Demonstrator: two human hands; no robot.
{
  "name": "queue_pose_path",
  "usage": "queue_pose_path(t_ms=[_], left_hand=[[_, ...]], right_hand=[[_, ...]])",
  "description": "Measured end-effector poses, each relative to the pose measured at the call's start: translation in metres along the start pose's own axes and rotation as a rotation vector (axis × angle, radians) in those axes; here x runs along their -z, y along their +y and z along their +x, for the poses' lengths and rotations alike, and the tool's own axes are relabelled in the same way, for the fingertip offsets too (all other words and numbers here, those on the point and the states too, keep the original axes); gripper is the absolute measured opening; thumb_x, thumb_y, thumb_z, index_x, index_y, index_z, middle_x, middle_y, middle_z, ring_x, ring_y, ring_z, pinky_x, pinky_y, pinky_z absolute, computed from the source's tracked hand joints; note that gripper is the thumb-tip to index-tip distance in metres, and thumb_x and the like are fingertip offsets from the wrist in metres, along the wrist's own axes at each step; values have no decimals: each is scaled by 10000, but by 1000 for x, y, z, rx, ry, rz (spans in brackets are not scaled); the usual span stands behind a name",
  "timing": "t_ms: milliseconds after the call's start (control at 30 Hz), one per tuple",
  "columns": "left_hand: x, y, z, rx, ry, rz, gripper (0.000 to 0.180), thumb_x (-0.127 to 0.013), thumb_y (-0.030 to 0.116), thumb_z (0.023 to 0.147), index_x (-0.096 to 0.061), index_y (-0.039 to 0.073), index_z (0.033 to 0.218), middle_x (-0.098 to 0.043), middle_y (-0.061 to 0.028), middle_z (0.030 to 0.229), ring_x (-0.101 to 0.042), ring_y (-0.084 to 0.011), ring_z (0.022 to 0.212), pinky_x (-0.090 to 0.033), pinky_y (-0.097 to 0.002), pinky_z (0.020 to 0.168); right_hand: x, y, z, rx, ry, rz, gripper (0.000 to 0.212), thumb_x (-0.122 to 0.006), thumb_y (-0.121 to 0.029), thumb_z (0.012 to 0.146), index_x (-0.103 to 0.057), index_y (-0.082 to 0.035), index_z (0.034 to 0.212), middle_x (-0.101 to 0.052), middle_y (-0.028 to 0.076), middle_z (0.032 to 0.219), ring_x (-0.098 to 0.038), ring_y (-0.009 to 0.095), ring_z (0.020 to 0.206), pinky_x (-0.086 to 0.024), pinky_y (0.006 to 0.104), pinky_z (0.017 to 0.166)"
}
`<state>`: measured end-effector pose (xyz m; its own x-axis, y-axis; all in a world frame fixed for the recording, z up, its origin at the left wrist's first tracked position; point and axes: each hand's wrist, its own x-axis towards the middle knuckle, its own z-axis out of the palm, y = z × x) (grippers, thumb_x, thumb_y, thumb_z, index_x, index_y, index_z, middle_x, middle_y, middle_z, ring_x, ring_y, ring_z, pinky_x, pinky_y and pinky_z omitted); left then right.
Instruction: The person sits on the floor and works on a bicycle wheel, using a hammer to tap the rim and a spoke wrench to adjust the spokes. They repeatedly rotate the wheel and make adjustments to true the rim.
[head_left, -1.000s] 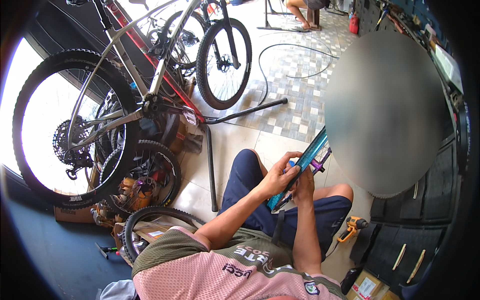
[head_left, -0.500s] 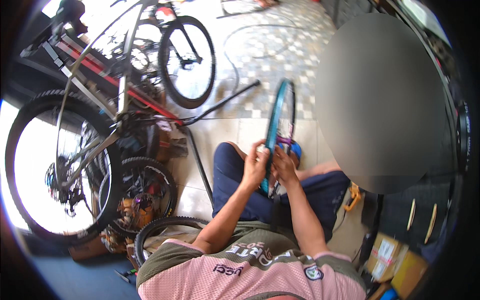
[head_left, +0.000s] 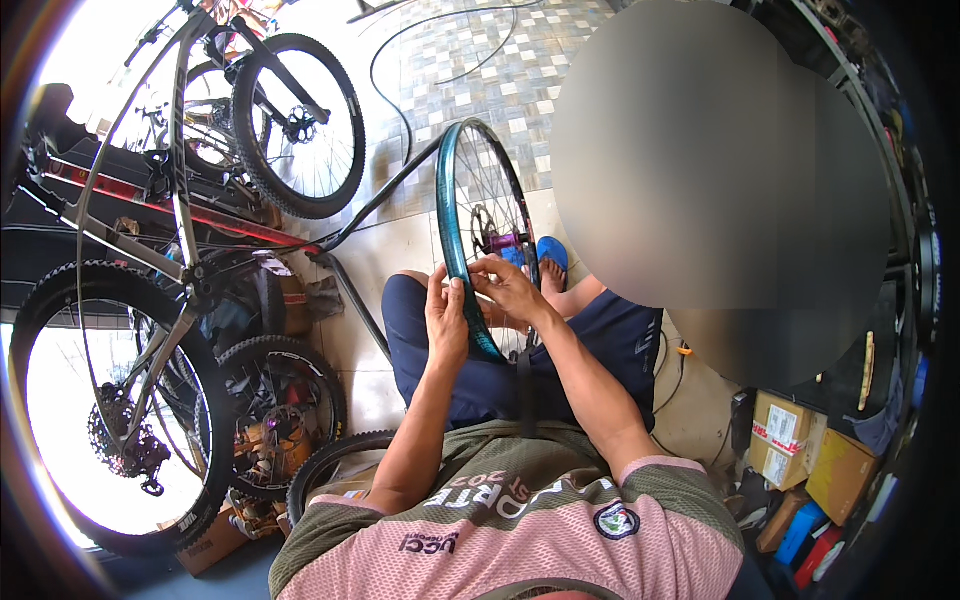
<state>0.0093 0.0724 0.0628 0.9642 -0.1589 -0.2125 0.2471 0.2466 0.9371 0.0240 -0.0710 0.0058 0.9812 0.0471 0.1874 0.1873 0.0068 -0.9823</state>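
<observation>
A bicycle wheel without a tire stands upright between my legs. Its rim (head_left: 447,200) has shiny teal tape along the outer channel, and a purple hub (head_left: 508,241) and brake disc show through the spokes. On the rim's left edge, my left hand (head_left: 446,315) is closed, its thumb pressed up against the tape. My right hand (head_left: 508,290) reaches over from the other side, its bent fingertips pinched at the rim's right edge close to the left hand. The undersides of the fingers are partly hidden, as is the wheel's lowest part by my lap.
At left, a bicycle (head_left: 180,200) hangs on a red and black repair stand (head_left: 200,212), with loose wheels and tires below. Another bicycle's front wheel (head_left: 300,125) stands behind. A blue sandal (head_left: 552,254) is on my foot. Cardboard boxes (head_left: 778,440) sit at right, below a blurred-out area.
The wheel has turned, so its spokes and hub show more plainly. My right hand has shifted up to the rim's edge beside the left. The whole view has swung somewhat.
</observation>
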Motion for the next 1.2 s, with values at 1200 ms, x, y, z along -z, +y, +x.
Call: queue_pose_path(t_ms=[1200], left_hand=[[21, 22, 14, 265, 69, 293, 258, -560, 289, 1083, -452, 108, 934, -674, -84, 858, -712, -190, 659, -603, -305, 564]], right_hand=[[-18, 36, 13, -382, -326, 851, 225, -541, -297, 1098, -614, -101, 1182, -548, -78, 749, -456, 4, 572, -354, 191, 487]])
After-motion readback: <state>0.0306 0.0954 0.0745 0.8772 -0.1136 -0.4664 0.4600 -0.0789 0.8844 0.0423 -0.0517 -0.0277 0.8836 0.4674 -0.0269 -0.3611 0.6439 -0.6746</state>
